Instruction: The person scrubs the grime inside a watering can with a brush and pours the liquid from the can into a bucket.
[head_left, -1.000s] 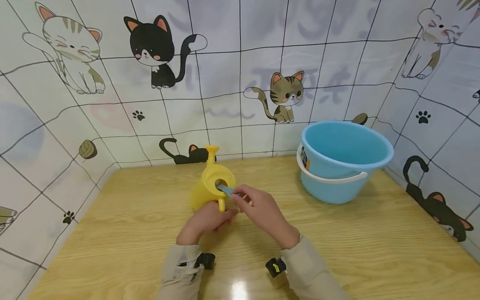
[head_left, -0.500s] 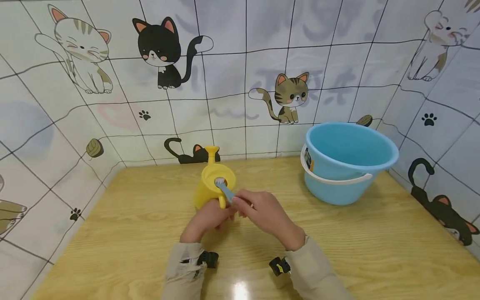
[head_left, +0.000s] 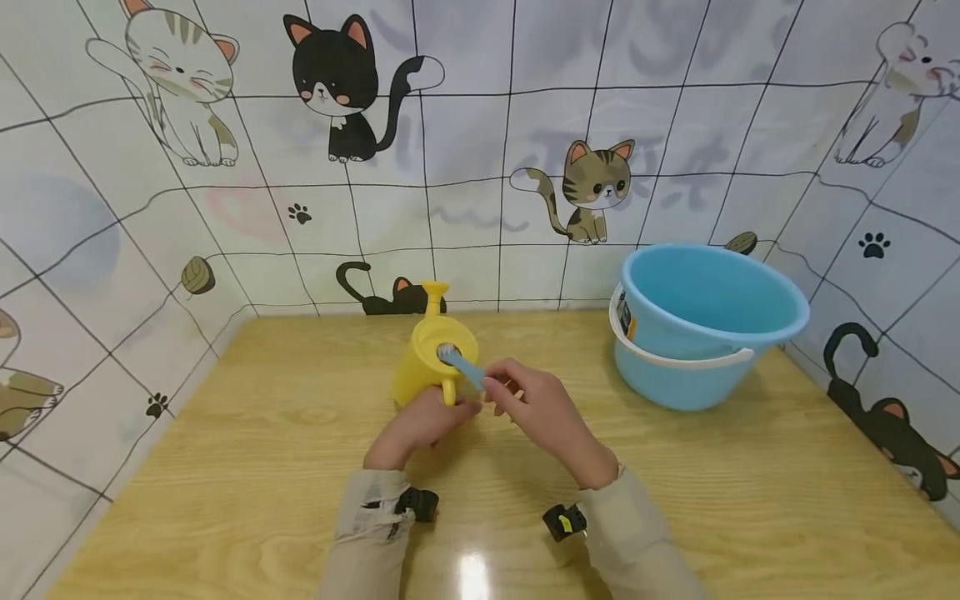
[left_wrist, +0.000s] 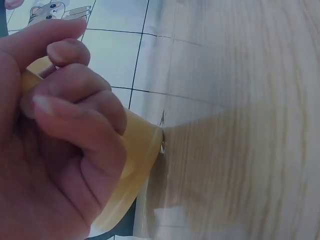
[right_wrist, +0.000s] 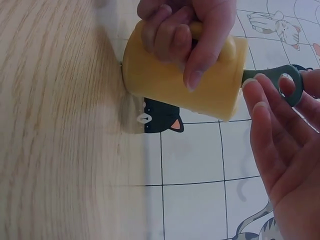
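A yellow watering can (head_left: 414,372) stands tilted on the wooden table, its spout toward the back wall. My left hand (head_left: 426,422) grips its handle; in the left wrist view the fingers of the left hand (left_wrist: 70,115) are curled. With thumb and fingertips my right hand (head_left: 542,412) pinches a blue-grey tool (head_left: 467,367) whose pale bristly-looking end is at the can's top opening. In the right wrist view the ring-shaped end of the tool (right_wrist: 296,89) lies among the fingers of the right hand (right_wrist: 295,145), beside the can's rim.
On the right of the table (head_left: 262,492) stands a light blue basin (head_left: 675,321) set in a blue bucket (head_left: 663,382) with a white handle. A cat-patterned tiled covering (head_left: 465,200) rises behind the table and at both sides.
Over the last second the tool has come partly up out of the can's opening, so its pale end shows. The left hand keeps its grip on the handle. The head view has shifted slightly.
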